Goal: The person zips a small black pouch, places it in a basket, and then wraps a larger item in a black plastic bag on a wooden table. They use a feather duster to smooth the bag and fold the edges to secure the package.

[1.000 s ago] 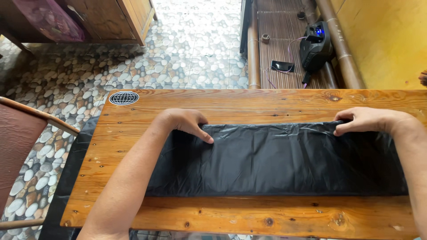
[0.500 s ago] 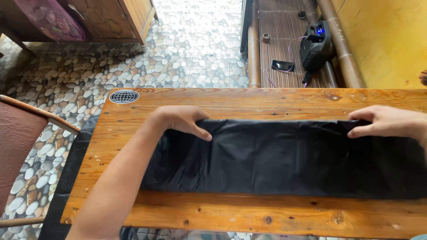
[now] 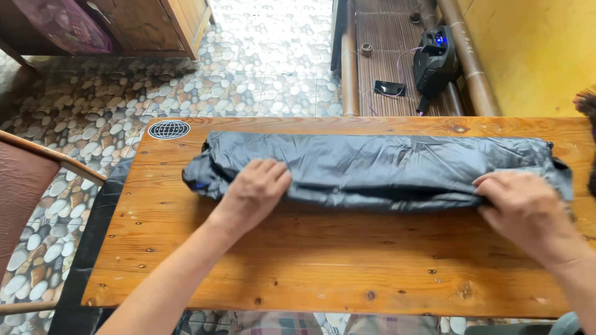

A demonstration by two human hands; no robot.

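Long black shiny plastic sheet, folded into narrow crumpled band (image 3: 379, 170), lies across far half of brown wooden plank table (image 3: 323, 260). Left hand (image 3: 251, 193) palm down on band's near edge, left part, fingers together, flat, pressing. Right hand (image 3: 521, 208) on band's right end, fingers curled over near edge; grip underneath hidden. Round black-and-white globe sticker (image 3: 169, 129) at table's far left corner. Pebble-pattern floor (image 3: 248, 68) beyond.

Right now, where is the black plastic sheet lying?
In the head view the black plastic sheet lies folded across the far half of the wooden table, with the left hand and right hand pressing its near edge.
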